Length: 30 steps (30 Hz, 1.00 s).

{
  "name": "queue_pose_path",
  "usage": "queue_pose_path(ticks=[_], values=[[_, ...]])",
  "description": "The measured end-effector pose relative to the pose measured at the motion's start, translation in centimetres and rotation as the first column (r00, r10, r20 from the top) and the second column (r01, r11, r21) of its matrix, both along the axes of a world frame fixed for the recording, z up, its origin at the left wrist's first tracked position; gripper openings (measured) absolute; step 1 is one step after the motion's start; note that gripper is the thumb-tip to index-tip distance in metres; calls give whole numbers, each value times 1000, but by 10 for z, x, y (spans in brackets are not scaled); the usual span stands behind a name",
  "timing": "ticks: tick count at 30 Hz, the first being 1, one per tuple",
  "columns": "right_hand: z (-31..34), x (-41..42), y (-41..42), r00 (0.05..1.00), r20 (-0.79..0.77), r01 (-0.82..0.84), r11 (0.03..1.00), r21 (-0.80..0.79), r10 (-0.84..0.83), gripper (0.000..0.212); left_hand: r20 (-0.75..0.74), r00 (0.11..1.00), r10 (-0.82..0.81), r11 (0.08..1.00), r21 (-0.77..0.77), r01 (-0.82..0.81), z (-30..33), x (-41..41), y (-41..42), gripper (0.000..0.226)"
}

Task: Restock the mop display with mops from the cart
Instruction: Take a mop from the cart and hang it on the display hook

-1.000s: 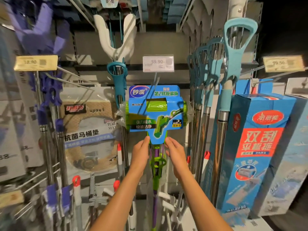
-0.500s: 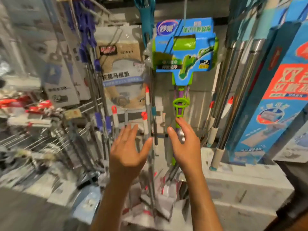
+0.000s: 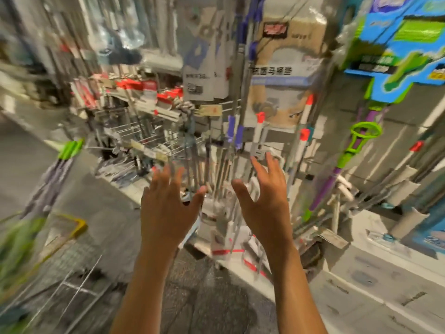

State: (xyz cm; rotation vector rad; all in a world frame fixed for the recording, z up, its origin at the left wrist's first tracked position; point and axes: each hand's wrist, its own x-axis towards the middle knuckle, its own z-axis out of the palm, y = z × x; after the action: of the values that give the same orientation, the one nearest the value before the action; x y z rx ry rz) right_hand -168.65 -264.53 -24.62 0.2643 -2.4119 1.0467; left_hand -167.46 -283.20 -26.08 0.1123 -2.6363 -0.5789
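Both hands are up in front of the person, palms turned away and holding nothing. The left hand [image 3: 168, 208] has its fingers spread and nearly straight, thumb angled out toward the other hand; the right hand [image 3: 266, 201] is likewise splayed, fingers reaching upward with a slight curve, thumb pointing in. The two are apart, with a gap between the thumbs, and neither touches any of the goods behind them. The view is smeared with motion, so fine detail is lost. The hung mop [image 3: 346, 160] with its green and purple handle is on the display at the right, well clear of the right hand, its head wrapped in a blue and green card sleeve [image 3: 395, 51] at the upper right corner. A tan packet [image 3: 284, 75] with printed characters hangs to the left of it, and a row of metal poles [image 3: 255, 145] with red and purple caps stands behind the fingers. At the lower left is the wire cart [image 3: 72, 239] with a yellow rim, and green-tipped mop handles [image 3: 67, 150] lean up out of it.
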Motion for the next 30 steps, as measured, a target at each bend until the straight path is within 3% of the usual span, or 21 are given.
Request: queue_pose_path(ticks=[5, 13, 16, 20, 25, 30], values=[[-6, 12, -117, 986, -4, -170, 984, -51, 170, 69, 16, 980, 196, 980, 28, -196, -12, 44, -110, 85], [-27, 57, -312, 895, 61, -439, 897, -48, 441, 76, 68, 889, 454, 876, 148, -459, -29, 135, -282, 90], [-38, 75, -373, 829, 132, -544, 838, -33, 543, 79, 72, 831, 551, 814, 170, -555, -42, 169, -331, 74], [-50, 96, -438, 736, 196, -658, 752, -11, 647, 79, 121, 760, 639, 726, 233, -647, -54, 207, -381, 71], [-64, 108, -501, 641, 250, -751, 660, 8, 726, 67, 192, 686, 702, 630, 283, -723, -67, 238, -426, 92], [-86, 99, -562, 562, 312, -810, 586, 20, 766, 65, 298, 633, 715, 452, 494, -743, -92, 241, -468, 96]])
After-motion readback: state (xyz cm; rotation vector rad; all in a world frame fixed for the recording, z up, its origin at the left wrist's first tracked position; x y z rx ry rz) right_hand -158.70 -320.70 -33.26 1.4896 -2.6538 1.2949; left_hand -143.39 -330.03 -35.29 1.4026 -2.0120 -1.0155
